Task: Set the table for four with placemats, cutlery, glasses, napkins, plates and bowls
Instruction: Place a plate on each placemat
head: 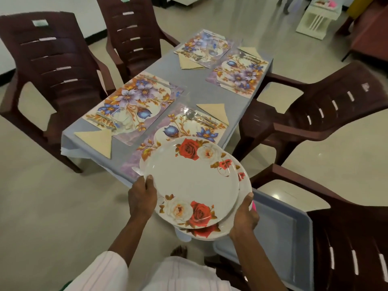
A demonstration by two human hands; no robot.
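I hold a stack of white plates with red and cream roses above the near end of the low table. My left hand grips the stack's left rim, thumb on top. My right hand grips the lower right rim. Floral placemats lie at the near left, near right, far left and far right. Each setting has cutlery, a clear glass and a folded beige napkin.
Dark brown plastic chairs stand around the table: two at the left, one at the right, one near right. A grey-blue tray rests under my right arm. A white stand is far back.
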